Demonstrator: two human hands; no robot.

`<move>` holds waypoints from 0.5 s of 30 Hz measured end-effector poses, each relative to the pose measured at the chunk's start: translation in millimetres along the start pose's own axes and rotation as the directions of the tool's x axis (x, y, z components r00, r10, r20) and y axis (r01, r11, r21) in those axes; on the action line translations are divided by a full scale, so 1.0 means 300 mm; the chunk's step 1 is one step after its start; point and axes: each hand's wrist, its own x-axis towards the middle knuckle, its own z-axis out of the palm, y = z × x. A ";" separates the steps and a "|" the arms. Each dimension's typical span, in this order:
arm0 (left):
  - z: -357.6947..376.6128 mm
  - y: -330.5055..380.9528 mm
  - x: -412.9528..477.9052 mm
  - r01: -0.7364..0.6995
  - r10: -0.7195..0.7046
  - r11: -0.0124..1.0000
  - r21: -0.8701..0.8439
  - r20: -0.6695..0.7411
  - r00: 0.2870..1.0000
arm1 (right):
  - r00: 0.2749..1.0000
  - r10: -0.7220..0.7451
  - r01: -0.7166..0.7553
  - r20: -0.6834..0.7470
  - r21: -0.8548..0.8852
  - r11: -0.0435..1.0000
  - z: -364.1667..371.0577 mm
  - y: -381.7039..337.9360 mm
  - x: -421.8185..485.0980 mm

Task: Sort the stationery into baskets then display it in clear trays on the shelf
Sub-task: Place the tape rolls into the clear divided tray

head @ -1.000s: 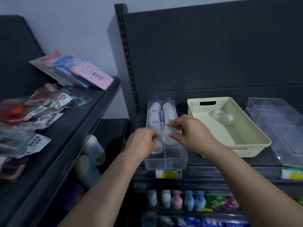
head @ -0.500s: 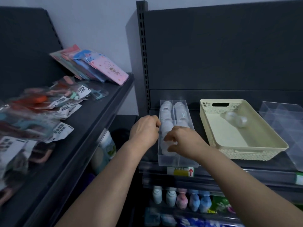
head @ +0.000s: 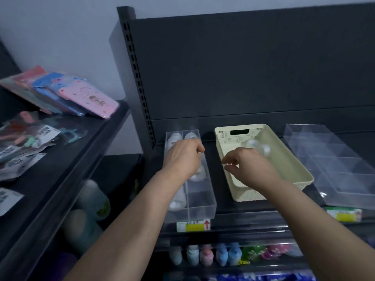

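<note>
Hovering left grip over clear tray | right grip over basket rim | both grasps unclear

The basket is pale cream-yellow with a fine pattern of small holes in its walls, the shelf is dark grey, and the clear tray is colourless with whitish rolls inside. The price label is white, with a yellow patch and a red arrow. The pink packet has small darker spots, the blue packets look plain, and the bottles are pale blue and pink.
</note>
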 end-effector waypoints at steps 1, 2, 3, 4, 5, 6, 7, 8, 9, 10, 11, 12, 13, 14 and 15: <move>0.025 0.037 0.026 -0.015 0.015 1.000 -0.010 0.018 1.000 | 1.000 0.027 -0.027 0.009 -0.016 1.000 -0.008 0.049 -0.002; 0.053 0.074 0.054 -0.028 0.029 0.999 -0.016 0.034 0.999 | 0.999 0.051 -0.051 0.015 -0.025 0.998 -0.018 0.100 -0.004; 0.083 0.110 0.082 -0.041 0.042 0.999 -0.016 0.048 0.998 | 0.997 0.072 -0.071 0.014 -0.036 0.997 -0.028 0.150 -0.004; 0.111 0.145 0.110 -0.056 0.056 0.998 -0.010 0.062 0.996 | 0.996 0.091 -0.090 0.011 -0.059 0.994 -0.042 0.197 -0.004; 0.137 0.178 0.136 -0.066 0.066 0.998 -0.002 0.082 0.994 | 0.994 0.109 -0.108 0.006 -0.089 0.990 -0.058 0.240 -0.002; 0.161 0.209 0.161 -0.071 0.070 0.997 0.002 0.100 0.992 | 0.992 0.124 -0.123 0.004 -0.116 0.986 -0.074 0.282 0.000; 0.186 0.238 0.187 -0.075 0.073 0.997 0.010 0.120 0.990 | 0.991 0.136 -0.135 0.002 -0.133 0.982 -0.088 0.322 0.005; 0.210 0.264 0.216 -0.078 0.075 0.997 0.019 0.136 0.988 | 0.989 0.146 -0.144 -0.003 -0.142 0.979 -0.103 0.358 0.013; 0.227 0.279 0.237 -0.079 0.073 0.996 0.033 0.149 0.986 | 0.989 0.150 -0.150 -0.013 -0.143 0.978 -0.114 0.380 0.021; 0.252 0.303 0.267 -0.075 0.067 0.996 0.046 0.163 0.984 | 0.987 0.156 -0.158 -0.026 -0.138 0.978 -0.127 0.414 0.034; 0.276 0.322 0.295 -0.068 0.056 0.996 0.060 0.179 0.982 | 0.987 0.158 -0.162 -0.040 -0.131 0.978 -0.138 0.442 0.047; 0.299 0.336 0.319 -0.063 0.046 0.995 0.078 0.199 0.979 | 0.986 0.159 -0.164 -0.050 -0.128 0.978 -0.145 0.462 0.060; 0.330 0.355 0.347 -0.060 0.038 0.994 0.096 0.217 0.975 | 0.986 0.158 -0.164 -0.057 -0.128 0.978 -0.150 0.489 0.074; 0.360 0.371 0.374 -0.064 0.035 0.991 0.114 0.238 0.971 | 0.986 0.155 -0.161 -0.058 -0.126 0.979 -0.153 0.510 0.088; 0.389 0.383 0.400 -0.064 0.031 0.990 0.125 0.252 0.967 | 0.987 0.150 -0.155 -0.051 -0.121 0.980 -0.154 0.527 0.100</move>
